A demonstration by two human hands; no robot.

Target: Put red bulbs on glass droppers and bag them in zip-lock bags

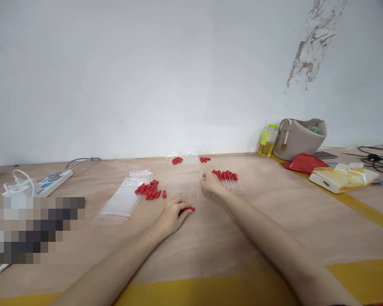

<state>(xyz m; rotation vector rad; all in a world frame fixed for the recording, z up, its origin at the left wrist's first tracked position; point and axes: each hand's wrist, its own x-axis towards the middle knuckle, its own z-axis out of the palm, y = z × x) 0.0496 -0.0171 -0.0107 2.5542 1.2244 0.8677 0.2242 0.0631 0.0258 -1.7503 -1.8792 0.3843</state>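
My left hand point(172, 216) rests low on the brown table, thumb and fingers closed round a red rubber dropper bulb point(191, 209) whose tip pokes out. Just beyond it lies a row of thin clear dropper tubes point(182, 187), side by side. My right hand point(210, 185) is at the right end of that row, slightly blurred, its fingers drawn together; what they pinch is hidden. Right of it, several droppers with red bulbs fitted point(226, 175) lie in a line. A pile of loose red bulbs point(150, 190) sits left of the tubes, with one bulb point(164, 194) apart.
Clear zip bags point(119, 202) lie left of the pile. Two small red bulb groups point(177, 160) point(205, 160) are near the wall. A power strip point(52, 183) stands left. A bottle point(267, 141), grey bag point(300, 138), red pouch point(306, 163) and yellow-white packet point(341, 176) stand right.
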